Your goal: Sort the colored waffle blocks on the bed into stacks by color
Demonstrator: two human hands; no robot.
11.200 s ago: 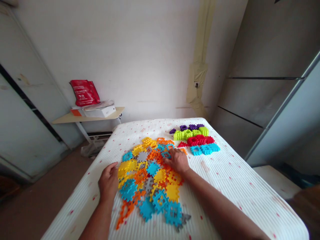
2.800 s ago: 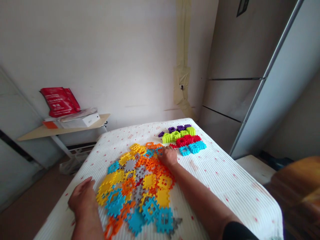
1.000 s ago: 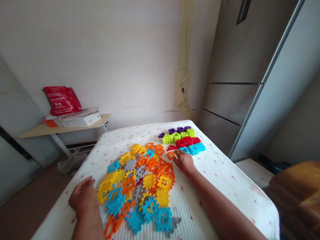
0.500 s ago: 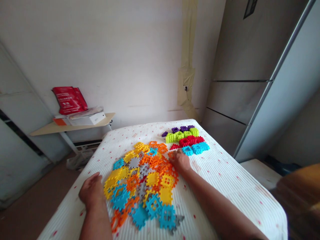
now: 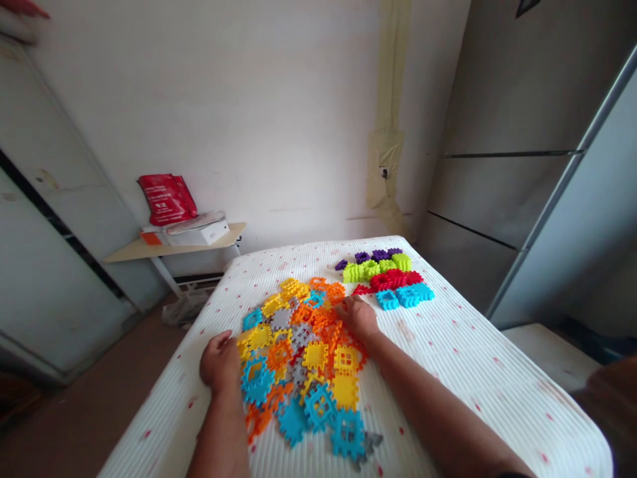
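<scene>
A loose heap of flat plastic tiles [image 5: 303, 355], orange, yellow, blue and grey, lies on a white bed cover [image 5: 458, 372]. My right hand [image 5: 357, 316] rests on the heap's far right edge, fingers curled over orange tiles; what they grip is hidden. My left hand [image 5: 219, 362] lies at the heap's left edge, fingers bent and touching yellow tiles. Beyond the right hand sit sorted rows: purple tiles [image 5: 373, 255], green tiles [image 5: 375, 267], red tiles [image 5: 391, 280] and blue tiles [image 5: 405, 296].
A small wooden side table [image 5: 174, 247] stands past the bed's far left corner, carrying a red bag [image 5: 166, 198] and a white box [image 5: 196, 234]. Grey cabinet doors [image 5: 522, 219] rise at the right. Brown floor lies at the left.
My right hand drew back a little from beside the sorted blue tiles onto the heap's orange tiles. My left hand moved in from the cover to touch the heap's left edge.
</scene>
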